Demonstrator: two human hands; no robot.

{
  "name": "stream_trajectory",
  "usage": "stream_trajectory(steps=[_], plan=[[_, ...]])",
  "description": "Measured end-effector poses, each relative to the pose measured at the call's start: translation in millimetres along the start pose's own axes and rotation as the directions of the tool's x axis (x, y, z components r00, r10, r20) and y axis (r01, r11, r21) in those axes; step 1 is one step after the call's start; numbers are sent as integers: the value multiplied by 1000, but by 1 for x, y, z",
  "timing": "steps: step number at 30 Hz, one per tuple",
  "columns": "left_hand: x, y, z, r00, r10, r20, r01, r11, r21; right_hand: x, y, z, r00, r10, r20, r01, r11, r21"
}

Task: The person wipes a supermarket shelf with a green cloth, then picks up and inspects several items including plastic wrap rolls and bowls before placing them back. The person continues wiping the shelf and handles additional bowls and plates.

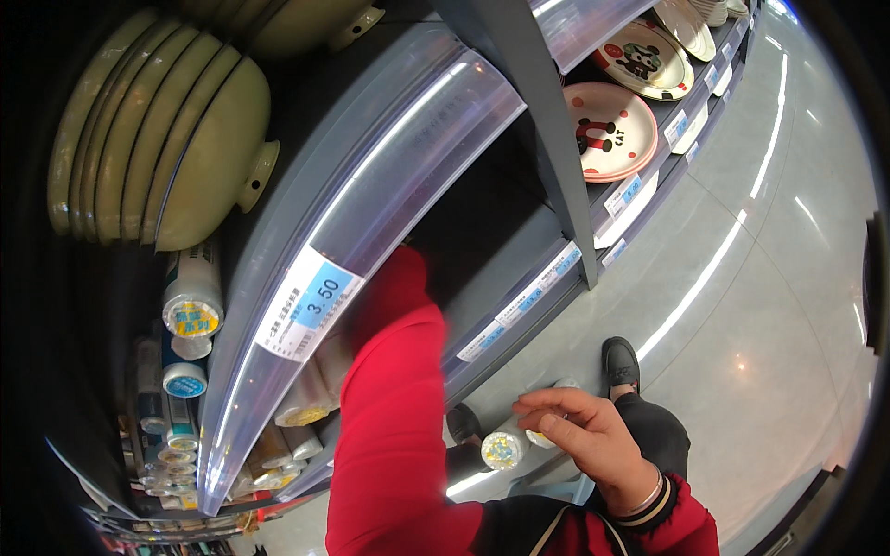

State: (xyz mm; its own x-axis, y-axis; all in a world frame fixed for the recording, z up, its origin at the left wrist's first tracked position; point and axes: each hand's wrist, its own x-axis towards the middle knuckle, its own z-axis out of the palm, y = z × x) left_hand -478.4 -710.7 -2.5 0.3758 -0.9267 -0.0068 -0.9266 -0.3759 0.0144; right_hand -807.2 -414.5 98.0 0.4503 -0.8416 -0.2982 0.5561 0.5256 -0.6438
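My left arm, in a red sleeve (393, 389), reaches under the clear plastic shelf edge (417, 139) into the dark lower shelf bay; its hand is hidden there. In front of my body, my right hand (587, 434) hangs with bent fingers apart, nothing visible between them. Just beside and partly behind its fingers are wrapped cylindrical rolls, one with a silvery end (504, 450); whether the hand touches them cannot be told. More wrapped rolls (306, 406) lie on the lower shelf left of my sleeve.
Stacked pale green bowls (167, 139) stand on the upper shelf, with a wrapped roll (193, 306) below them. Decorated plates (612, 132) stand beyond a grey shelf upright (549, 125). Price labels (309, 302) line the edges. A pale blue stool (573, 490) stands on the shiny floor (765, 313).
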Motion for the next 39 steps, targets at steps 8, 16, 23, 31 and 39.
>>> stream_trajectory(steps=[8, 16, 23, 31, 39], plan=[[1, 16, -7, 999, 31, -24, -31, 1000, 7, -7, 0, 0, 998, 0, 64, -2, 1000, 30], [48, 89, 5, 993, 114, -10, -114, 993, -5, 3, -7, 6, 986, 143, 86, -153, 981, 121], [69, 126, 7, 976, 219, 18, -217, 974, -64, 8, -8, 7, 988, 152, 1, -151, 983, 107], [51, 100, 12, 852, 522, -38, -441, 678, -588, 11, 5, 5, 999, 42, -24, -41, 998, 55], [-125, 122, -26, 735, 649, -197, -600, 487, -634, 25, 20, -5, 986, -156, -52, 141, 965, -219]])
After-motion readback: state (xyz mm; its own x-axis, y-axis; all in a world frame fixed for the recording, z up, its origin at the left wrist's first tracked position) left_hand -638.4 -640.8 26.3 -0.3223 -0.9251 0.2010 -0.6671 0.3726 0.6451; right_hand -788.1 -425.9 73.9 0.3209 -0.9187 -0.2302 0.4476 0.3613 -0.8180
